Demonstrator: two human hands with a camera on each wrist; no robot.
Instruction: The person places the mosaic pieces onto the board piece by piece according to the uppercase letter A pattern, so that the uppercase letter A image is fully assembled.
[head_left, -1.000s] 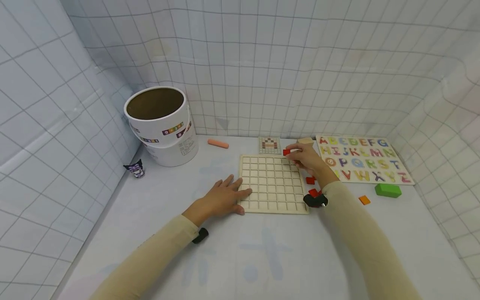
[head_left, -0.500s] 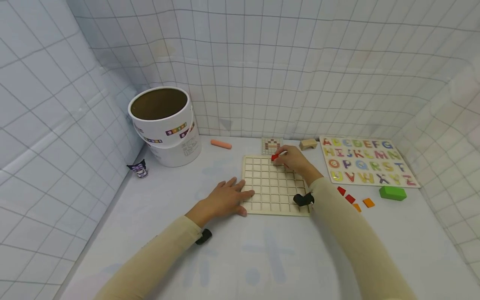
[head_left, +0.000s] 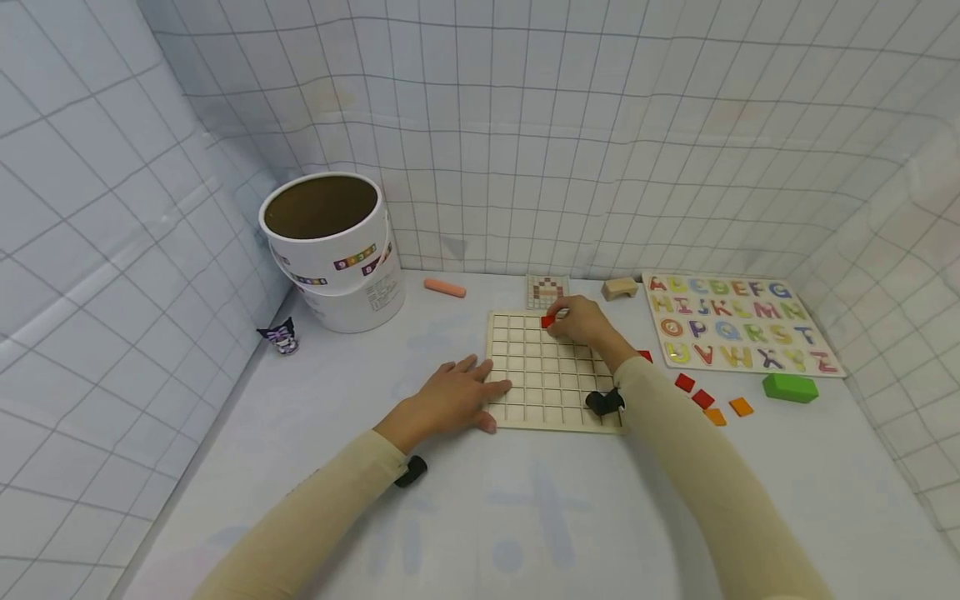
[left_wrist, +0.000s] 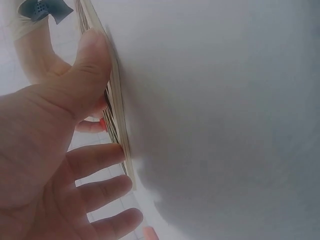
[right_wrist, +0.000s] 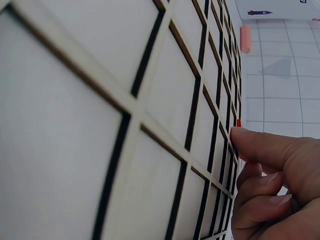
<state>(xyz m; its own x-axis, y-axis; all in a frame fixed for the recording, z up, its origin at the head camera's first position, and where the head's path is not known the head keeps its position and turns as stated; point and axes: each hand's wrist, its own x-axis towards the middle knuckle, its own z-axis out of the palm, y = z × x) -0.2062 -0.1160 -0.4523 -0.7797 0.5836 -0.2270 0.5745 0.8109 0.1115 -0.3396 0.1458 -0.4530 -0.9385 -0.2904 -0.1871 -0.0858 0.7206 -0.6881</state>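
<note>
A pale wooden grid board lies flat on the white table. My left hand rests at its left side with fingers spread, some of them over the rim; the left wrist view shows the thumb and fingertips along the board's edge. At the far row of squares, my right hand pinches a small red square tile between thumb and forefinger. In the right wrist view only a sliver of that red tile shows past the fingertips. Just behind the board lies a small pattern card.
Right of the board lie loose red tiles and orange tiles. Behind them are an alphabet board, a green block and a wooden arch block. A white bucket, a peach stick and a purple figure stand leftward.
My right hand has moved left and nearer, bringing the red tile from beside the card to the board's far row. My left hand stays at the board's left edge.
</note>
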